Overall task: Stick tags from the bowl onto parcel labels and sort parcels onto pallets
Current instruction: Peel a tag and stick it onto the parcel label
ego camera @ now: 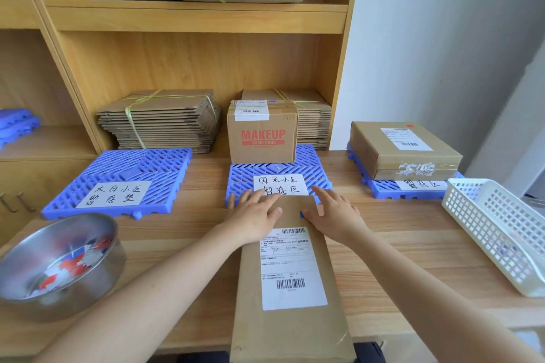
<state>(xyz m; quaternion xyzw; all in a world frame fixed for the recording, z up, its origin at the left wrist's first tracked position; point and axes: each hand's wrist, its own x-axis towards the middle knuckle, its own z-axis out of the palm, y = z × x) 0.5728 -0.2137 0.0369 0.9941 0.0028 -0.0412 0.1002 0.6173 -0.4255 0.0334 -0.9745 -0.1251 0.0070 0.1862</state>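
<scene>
Parcel: long, brown, lying lengthwise at the centre of the wooden table. Its near end overhangs the table's front edge and its far end reaches the front edge of the middle blue pallet. A white shipping label with two barcodes sits on its top face.

Left hand: palm down on the parcel's far left corner, fingers straight and slightly spread, gripping nothing. The fingertips reach the handwritten paper sign on the middle pallet.

Right hand: palm down at the parcel's far right edge, fingers straight and extended, gripping nothing. A small blue tag lies on the parcel just beside the thumb, beyond the label.

Steel bowl: at the table's left edge, holding loose red, blue and white tags.

Left blue pallet: carries only a paper sign. The middle pallet carries a box printed MAKEUP at its rear. The right blue pallet carries a flat brown parcel with a label.

White plastic basket: at the right end of the table.
</scene>
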